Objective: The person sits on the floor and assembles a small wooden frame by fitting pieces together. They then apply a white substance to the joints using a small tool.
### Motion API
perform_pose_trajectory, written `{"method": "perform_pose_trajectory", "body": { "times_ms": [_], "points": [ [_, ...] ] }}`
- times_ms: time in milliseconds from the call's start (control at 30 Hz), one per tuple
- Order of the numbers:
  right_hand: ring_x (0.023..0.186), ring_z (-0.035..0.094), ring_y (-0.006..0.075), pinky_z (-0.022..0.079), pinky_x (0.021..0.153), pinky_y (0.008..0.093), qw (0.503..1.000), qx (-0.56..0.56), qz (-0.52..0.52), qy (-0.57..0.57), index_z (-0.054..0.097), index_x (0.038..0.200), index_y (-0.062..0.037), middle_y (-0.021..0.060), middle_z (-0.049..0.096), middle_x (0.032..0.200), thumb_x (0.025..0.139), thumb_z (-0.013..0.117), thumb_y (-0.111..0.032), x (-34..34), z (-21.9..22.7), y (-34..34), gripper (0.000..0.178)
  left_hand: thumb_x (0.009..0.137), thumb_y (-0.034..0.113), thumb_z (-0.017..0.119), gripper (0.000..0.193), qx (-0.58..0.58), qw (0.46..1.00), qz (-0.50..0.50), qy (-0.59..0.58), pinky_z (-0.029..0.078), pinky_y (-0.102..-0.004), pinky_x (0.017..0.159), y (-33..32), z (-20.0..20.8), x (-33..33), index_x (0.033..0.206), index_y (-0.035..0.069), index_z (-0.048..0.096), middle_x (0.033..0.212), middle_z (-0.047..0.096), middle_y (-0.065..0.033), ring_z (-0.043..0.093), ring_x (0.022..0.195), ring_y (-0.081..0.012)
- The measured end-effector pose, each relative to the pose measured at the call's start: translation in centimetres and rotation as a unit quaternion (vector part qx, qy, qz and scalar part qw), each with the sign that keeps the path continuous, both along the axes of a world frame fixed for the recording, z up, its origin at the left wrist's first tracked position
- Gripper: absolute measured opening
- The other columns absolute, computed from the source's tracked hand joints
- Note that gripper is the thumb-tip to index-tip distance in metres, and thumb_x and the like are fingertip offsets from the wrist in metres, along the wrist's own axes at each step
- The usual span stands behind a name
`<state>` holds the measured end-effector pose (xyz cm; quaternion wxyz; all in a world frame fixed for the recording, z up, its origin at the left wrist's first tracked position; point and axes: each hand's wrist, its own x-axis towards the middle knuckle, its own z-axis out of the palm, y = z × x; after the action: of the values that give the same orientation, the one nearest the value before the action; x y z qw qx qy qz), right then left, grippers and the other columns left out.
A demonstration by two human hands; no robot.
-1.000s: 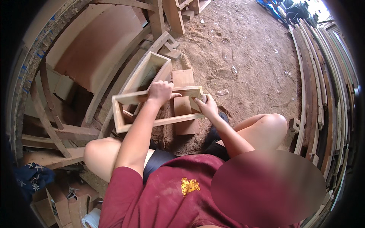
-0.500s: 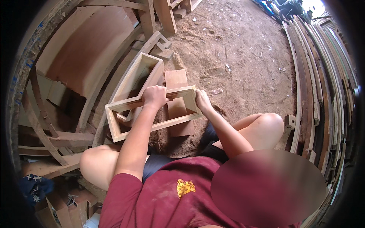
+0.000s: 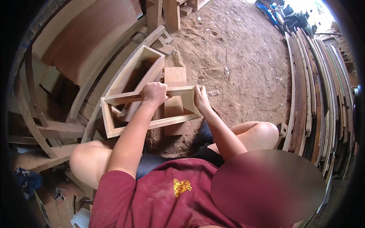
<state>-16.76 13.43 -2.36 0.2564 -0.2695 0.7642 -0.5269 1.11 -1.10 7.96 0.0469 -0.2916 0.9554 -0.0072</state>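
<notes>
Both my hands grip a pale rectangular wooden frame [image 3: 163, 122], open through its middle and held over my crossed legs. My left hand [image 3: 154, 94] is a fist round its far rail, near the middle. At the frame's right end my right hand [image 3: 201, 98] has its fingers closed over the far corner. A reddish wooden block [image 3: 175, 77] lies on the ground beneath the frame and shows through its opening. Beyond the left hand sits a long, narrow open wooden box [image 3: 152, 56], partly hidden by the frame.
Curved timbers and a large panel [image 3: 89, 41] stand at the left. Long boards [image 3: 300, 98] are stacked along the right side. A small wood block [image 3: 281, 130] lies by my right knee. Sandy ground [image 3: 235, 49] stretches ahead, with scattered chips.
The view has shifted slightly. The frame's left end has turned a little, and my right-hand fingers have moved further over its corner. Both hands keep their grip.
</notes>
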Motion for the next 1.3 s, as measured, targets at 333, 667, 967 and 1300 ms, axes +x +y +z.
{"method": "perform_pose_trajectory", "body": {
  "times_ms": [333,667,967,1300],
  "points": [
    [0.089,0.054,0.0333,0.045,0.086,0.0408,0.999,-0.002,0.024,0.049,0.048,0.110,0.0040,0.0220,0.053,0.097,0.104,0.043,-0.026,0.6,-1.3,1.2,0.031,0.070,0.051,0.075,0.038,0.006,1.000,0.009,-0.001,0.058,-0.0379,0.062,0.3,0.1,0.3,0.079,0.015,0.074,0.076,0.072,-0.0066,0.072,0.072,-0.0216],
    [0.087,0.055,0.0377,0.047,0.081,0.0440,0.993,0.002,0.061,0.100,0.049,0.118,0.0053,0.0256,0.048,0.103,0.102,0.043,-0.011,0.6,-2.3,1.4,0.024,0.069,0.063,0.067,0.057,0.050,0.996,0.064,-0.024,0.058,-0.0375,0.066,0.6,2.6,-0.9,0.082,0.008,0.076,0.080,0.073,-0.0113,0.072,0.076,-0.0252],
    [0.091,0.057,0.0332,0.045,0.084,0.0419,0.999,0.034,0.029,0.025,0.043,0.107,0.0023,0.0238,0.057,0.095,0.104,0.042,-0.030,1.2,0.2,1.2,0.033,0.071,0.065,0.065,0.057,0.055,0.997,0.047,-0.022,0.057,-0.0374,0.064,0.9,1.9,-1.4,0.081,0.010,0.076,0.080,0.073,-0.0090,0.072,0.075,-0.0231],
    [0.092,0.051,0.0463,0.047,0.079,0.0447,0.917,0.039,0.157,0.365,0.044,0.117,0.0049,0.0290,0.042,0.108,0.092,0.045,0.004,-3.4,-4.7,1.0,0.025,0.069,0.069,0.065,0.063,0.019,0.999,-0.016,0.025,0.057,-0.0396,0.063,1.4,1.2,-2.2,0.078,0.008,0.076,0.077,0.072,-0.0114,0.071,0.071,-0.0260]
  ]
}}
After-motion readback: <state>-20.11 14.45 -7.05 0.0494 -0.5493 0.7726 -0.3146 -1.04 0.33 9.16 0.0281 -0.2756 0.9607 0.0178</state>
